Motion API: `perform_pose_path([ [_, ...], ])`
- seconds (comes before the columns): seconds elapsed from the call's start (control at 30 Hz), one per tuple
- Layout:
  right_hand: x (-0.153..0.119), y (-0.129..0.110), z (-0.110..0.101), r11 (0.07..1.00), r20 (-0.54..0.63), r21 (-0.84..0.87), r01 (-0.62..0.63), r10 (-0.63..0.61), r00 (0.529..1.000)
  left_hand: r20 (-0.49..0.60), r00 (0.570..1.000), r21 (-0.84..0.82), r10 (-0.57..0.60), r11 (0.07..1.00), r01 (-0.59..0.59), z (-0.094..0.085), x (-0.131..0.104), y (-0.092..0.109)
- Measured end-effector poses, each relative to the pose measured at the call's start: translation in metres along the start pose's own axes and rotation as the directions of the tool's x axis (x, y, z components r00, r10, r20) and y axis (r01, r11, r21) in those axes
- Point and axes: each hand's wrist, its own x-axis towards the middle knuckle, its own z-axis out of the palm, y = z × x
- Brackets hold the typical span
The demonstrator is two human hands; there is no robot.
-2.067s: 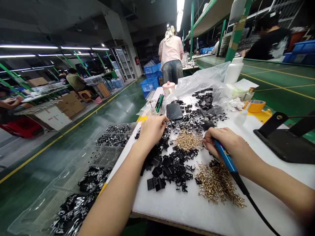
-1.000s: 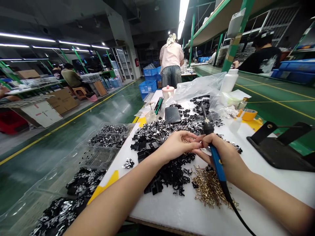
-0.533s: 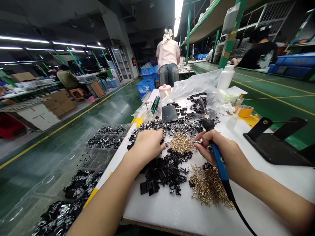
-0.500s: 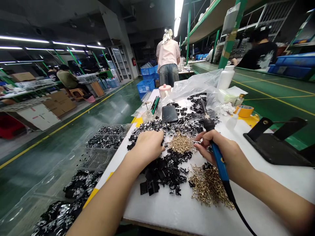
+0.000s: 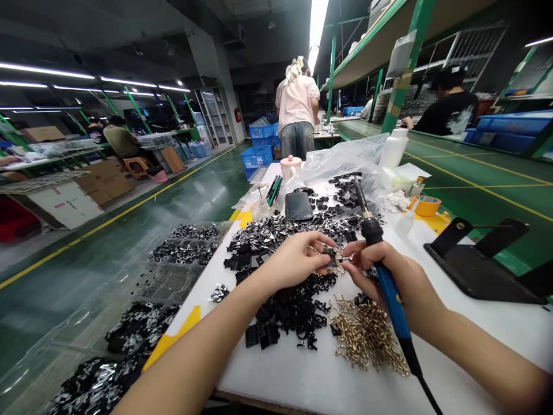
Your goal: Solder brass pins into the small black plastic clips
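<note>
Between the fingertips of my left hand (image 5: 302,259) is a small black clip-like part (image 5: 330,256), over the middle of the white table. My right hand (image 5: 391,271) is closed around a blue-handled soldering iron (image 5: 391,300), its metal tip pointing up and away. The thumb and fingertips of that hand come close to the black part; whether they pinch something small I cannot make out. Beneath both hands lie black parts (image 5: 298,305) and, mostly hidden, a pile of brass hooks. A larger heap of brass hooks (image 5: 367,334) sits nearer me, below my right hand.
A clear compartment tray (image 5: 166,282) of black parts stands left of the table. Behind the hands are a phone (image 5: 298,206), a lidded cup (image 5: 291,166) and a plastic bag (image 5: 345,158). A black metal stand (image 5: 484,265) is at right. A person in pink (image 5: 298,101) stands ahead.
My left hand has moved right from the black heap to meet my right hand, and a black part now shows in its fingers. A few shiny parts now lie by the left forearm.
</note>
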Motion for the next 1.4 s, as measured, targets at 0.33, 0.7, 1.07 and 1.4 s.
perform_pose_path([
  [0.33, 0.004, 0.007, -0.005, 0.987, 0.029, -0.114, 0.115, -0.113, 0.993, 0.017, 0.999, -0.460, -0.044, 0.887, 0.047, 0.009, 0.004, -0.007],
  [0.7, 0.002, 0.008, -0.004, 0.995, -0.077, -0.089, 0.035, -0.042, 0.996, -0.006, 1.000, -0.525, -0.022, 0.851, 0.015, 0.014, 0.002, -0.003],
  [1.07, 0.003, 0.011, -0.007, 0.992, -0.069, -0.119, 0.029, -0.037, 0.997, -0.071, 0.994, -0.352, 0.079, 0.931, -0.099, 0.017, -0.001, 0.000],
  [1.4, 0.004, 0.009, -0.008, 0.987, -0.083, -0.147, 0.064, -0.077, 0.994, -0.121, 0.982, -0.345, 0.144, 0.922, -0.177, 0.021, -0.006, 0.004],
])
